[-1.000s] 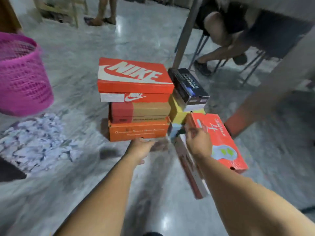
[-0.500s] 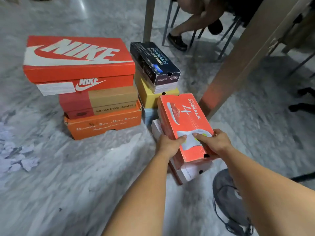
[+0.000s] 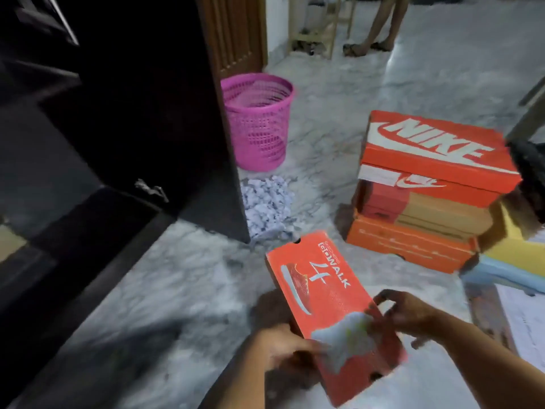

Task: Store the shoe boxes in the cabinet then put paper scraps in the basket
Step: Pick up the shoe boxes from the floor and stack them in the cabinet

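- The GOwalk box (image 3: 330, 302) hangs above the floor near the dark cabinet (image 3: 124, 119)
- The left hand (image 3: 283, 346) grips its near left edge, the right hand (image 3: 404, 314) pinches the right edge
- Probably light, stiff cardboard with a loose lid; best held from both long sides

This looks like a room in a home. The floor (image 3: 182, 290) is polished grey-white marble. A dark wooden cabinet (image 3: 124, 113) stands open at the left beside a brown panelled door (image 3: 236, 33). A pink plastic basket (image 3: 258, 121) sits on the floor, and a barefoot person in sandals (image 3: 380, 28) stands by a light wooden rack (image 3: 318, 31).
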Tool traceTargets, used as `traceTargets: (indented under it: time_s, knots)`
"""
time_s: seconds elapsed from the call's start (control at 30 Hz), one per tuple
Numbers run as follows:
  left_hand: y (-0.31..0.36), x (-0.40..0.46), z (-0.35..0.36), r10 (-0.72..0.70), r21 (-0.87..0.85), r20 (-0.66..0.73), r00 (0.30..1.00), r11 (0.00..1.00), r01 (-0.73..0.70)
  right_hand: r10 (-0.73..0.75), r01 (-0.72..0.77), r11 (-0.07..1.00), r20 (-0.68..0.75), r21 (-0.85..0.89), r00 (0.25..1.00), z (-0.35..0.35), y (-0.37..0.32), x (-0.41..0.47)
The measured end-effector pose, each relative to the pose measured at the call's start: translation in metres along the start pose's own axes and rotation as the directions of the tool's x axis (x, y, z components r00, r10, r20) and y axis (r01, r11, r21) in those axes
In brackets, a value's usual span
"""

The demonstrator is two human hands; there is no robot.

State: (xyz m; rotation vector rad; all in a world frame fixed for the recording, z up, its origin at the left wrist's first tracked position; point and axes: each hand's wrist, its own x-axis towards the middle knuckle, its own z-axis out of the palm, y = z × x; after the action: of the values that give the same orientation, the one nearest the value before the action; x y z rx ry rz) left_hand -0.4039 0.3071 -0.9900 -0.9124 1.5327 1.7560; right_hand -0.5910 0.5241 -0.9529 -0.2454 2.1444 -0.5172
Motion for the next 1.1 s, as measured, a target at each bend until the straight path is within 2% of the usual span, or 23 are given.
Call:
traceTargets:
  time_s: [0.07,0.13,0.23,0.3,0.4,0.53,0.63,0.7,0.73,0.77,0.83,0.87,0.9,0.93,1.0,1.1]
  knots:
    - [-0.038,-0.016,-0.046,-0.007,-0.033,-0.053,0.999,0.999,0.006,0.04,-0.01,0.99,0.213,-0.141,0.976,0.034,-0.052,0.016]
    - [-0.064,-0.036,-0.085,-0.017,-0.094,-0.104,0.994,0.996,0.007,-0.002,0.086,0.97,0.347,-0.225,0.938,0.067,-0.095,0.04]
    - [-0.082,-0.07,-0.132,-0.042,-0.249,-0.214,0.976,0.968,-0.013,-0.033,0.112,0.98,0.423,-0.164,0.906,0.116,-0.159,0.052]
    - [-0.093,-0.082,-0.166,-0.029,-0.303,-0.34,0.94,0.95,-0.08,-0.116,0.154,0.986,0.392,-0.069,0.913,0.144,-0.195,0.063]
    - [-0.095,-0.089,-0.215,-0.003,-0.337,-0.537,0.844,0.918,-0.211,-0.322,0.326,0.945,0.243,0.023,0.915,0.183,-0.244,0.083]
    - [-0.081,-0.088,-0.272,0.062,-0.327,-0.713,0.698,0.852,-0.41,-0.562,0.56,0.814,-0.035,0.155,0.826,0.227,-0.299,0.108]
    - [-0.067,-0.078,-0.317,0.053,-0.256,-0.874,0.483,0.795,-0.549,-0.648,0.664,0.712,-0.152,0.229,0.747,0.256,-0.339,0.128]
    - [-0.06,-0.065,-0.349,0.076,-0.143,-0.944,0.323,0.785,-0.602,-0.71,0.731,0.626,-0.189,0.271,0.678,0.276,-0.372,0.143]
    - [-0.056,-0.061,-0.36,0.107,-0.07,-0.963,0.249,0.789,-0.61,-0.735,0.759,0.586,-0.206,0.284,0.645,0.286,-0.388,0.151]
    - [-0.052,-0.056,-0.371,0.142,-0.02,-0.967,0.211,0.782,-0.622,-0.753,0.777,0.559,-0.217,0.287,0.622,0.294,-0.405,0.155]
    - [-0.042,-0.044,-0.386,0.209,0.038,-0.956,0.206,0.784,-0.62,-0.774,0.802,0.547,-0.222,0.239,0.593,0.307,-0.437,0.166]
    - [-0.039,-0.041,-0.393,0.188,0.06,-0.969,0.162,0.811,-0.582,-0.779,0.806,0.556,-0.212,0.202,0.591,0.313,-0.454,0.172]
    - [-0.037,-0.036,-0.403,0.16,0.094,-0.984,0.08,0.844,-0.528,-0.779,0.802,0.572,-0.192,0.17,0.597,0.317,-0.469,0.178]
    - [-0.038,-0.031,-0.413,0.122,0.092,-0.992,0.029,0.863,-0.496,-0.785,0.804,0.575,-0.174,0.151,0.594,0.321,-0.483,0.185]
    - [-0.04,-0.025,-0.432,0.073,0.053,-0.997,0.025,0.888,-0.457,-0.795,0.811,0.568,-0.158,0.143,0.585,0.326,-0.504,0.194]
    - [-0.043,-0.017,-0.452,0.09,0.065,-0.995,0.043,0.916,-0.397,-0.801,0.82,0.562,-0.178,0.109,0.572,0.333,-0.514,0.203]
